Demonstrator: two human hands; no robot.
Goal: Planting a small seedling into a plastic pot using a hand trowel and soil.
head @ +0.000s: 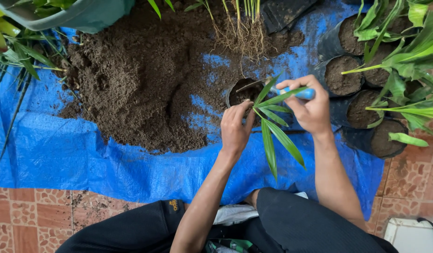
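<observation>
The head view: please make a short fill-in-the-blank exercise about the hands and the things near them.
1. The soil pile lies on a ____ tarp.
2. The right hand grips a tool with a ____ handle.
3. The left hand holds a seedling over a black ____ bag.

Missing words: blue; blue; grow

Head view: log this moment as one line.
left hand: holds seedling in black grow bag | right hand: grips blue-handled tool | soil pile on blue tarp
</observation>
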